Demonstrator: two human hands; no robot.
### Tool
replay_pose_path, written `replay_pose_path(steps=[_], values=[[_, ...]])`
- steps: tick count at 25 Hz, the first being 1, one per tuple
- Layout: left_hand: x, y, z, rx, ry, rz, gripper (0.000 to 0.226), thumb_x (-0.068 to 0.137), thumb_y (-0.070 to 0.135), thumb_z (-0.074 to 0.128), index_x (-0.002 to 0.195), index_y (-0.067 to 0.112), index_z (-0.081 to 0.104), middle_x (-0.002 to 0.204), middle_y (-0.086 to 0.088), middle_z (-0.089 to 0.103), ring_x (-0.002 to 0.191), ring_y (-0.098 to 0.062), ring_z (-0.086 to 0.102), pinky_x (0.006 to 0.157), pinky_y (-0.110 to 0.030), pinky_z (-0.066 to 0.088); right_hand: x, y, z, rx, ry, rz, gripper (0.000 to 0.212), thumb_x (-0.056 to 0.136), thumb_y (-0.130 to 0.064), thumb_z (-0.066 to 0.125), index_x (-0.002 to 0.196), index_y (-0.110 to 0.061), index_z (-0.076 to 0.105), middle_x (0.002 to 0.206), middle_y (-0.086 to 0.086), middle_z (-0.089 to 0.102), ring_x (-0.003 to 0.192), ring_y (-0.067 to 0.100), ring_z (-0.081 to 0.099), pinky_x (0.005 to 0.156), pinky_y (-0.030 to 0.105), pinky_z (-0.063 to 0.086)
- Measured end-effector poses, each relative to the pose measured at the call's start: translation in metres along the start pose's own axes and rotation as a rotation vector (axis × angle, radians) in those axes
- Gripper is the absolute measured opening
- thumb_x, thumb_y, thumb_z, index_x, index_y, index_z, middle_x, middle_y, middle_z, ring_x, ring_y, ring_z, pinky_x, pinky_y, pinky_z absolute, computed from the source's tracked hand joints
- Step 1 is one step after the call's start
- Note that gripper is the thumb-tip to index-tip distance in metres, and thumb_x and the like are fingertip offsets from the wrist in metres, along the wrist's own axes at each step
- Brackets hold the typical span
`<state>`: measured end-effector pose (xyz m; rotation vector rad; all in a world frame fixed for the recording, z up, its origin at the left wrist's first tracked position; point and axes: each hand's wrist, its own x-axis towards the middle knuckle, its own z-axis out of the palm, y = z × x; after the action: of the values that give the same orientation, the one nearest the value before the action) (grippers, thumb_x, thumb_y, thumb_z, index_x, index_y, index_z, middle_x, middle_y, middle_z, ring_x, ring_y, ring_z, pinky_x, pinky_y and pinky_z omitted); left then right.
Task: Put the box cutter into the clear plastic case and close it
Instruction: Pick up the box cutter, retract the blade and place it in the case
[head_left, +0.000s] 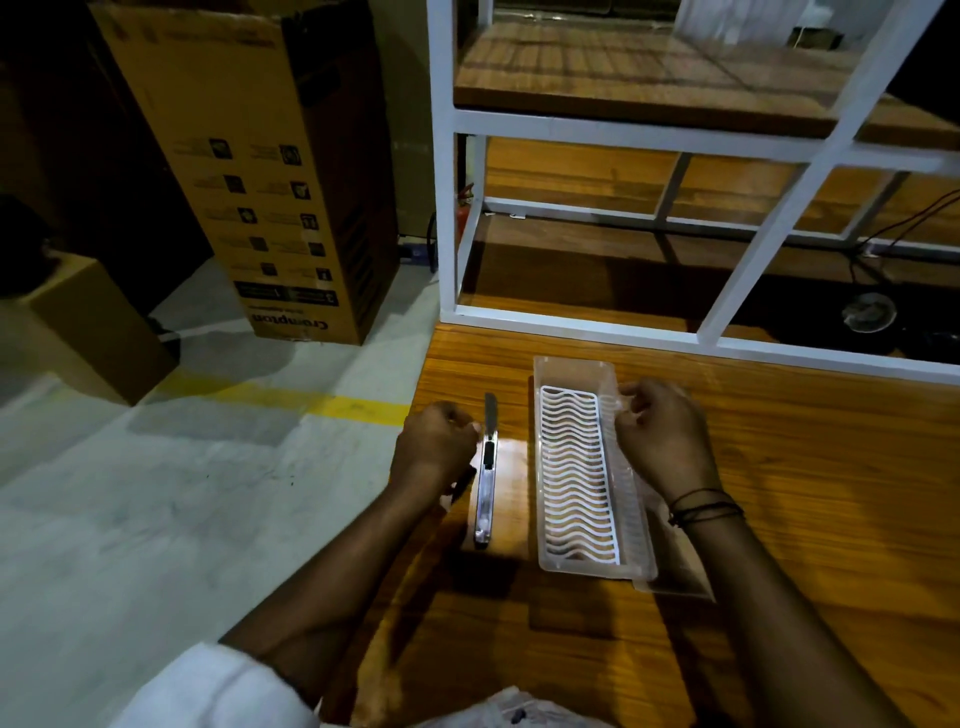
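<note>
Box cutter (485, 483), blade away from camera

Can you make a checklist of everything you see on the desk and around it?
Surface: wooden table, lit patch near the middle.
Job's things: box cutter lies flat, blade out, left of the clear plastic case; case open, white wavy grid inside.
Clutter: nothing seen.
Hands: left hand touches the cutter; right hand holds the case's right edge.
Cables: dark wires behind the white frame.
Surroundings: cardboard box on grey floor, yellow line.
</note>
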<state>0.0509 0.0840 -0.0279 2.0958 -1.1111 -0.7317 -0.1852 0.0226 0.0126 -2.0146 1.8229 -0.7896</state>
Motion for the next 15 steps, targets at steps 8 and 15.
replay_pose_path(steps=[8,15], values=[[-0.039,-0.026,0.009,0.177,-0.05,-0.003,0.032,0.085,0.05,0.073,0.091,0.019,0.068,0.095,-0.004,0.075,0.094,-0.024,0.071,0.076,-0.031,0.052,-0.025,-0.085,0.035,0.181,-0.471,-0.056,0.012,0.09,-0.004,0.057,0.089,-0.001,0.069,0.068,0.018,0.073,0.044,0.018,0.068,0.046,0.034,0.059],[-0.046,-0.017,0.017,0.286,-0.109,0.045,0.026,0.078,0.033,0.072,0.093,0.013,0.075,0.095,-0.01,0.076,0.086,-0.03,0.074,0.073,-0.035,0.062,-0.022,-0.123,0.08,-0.329,-0.511,-0.216,0.029,0.089,-0.01,0.067,0.116,-0.001,0.065,0.124,0.023,0.062,0.113,0.041,0.063,0.086,0.041,0.053]])
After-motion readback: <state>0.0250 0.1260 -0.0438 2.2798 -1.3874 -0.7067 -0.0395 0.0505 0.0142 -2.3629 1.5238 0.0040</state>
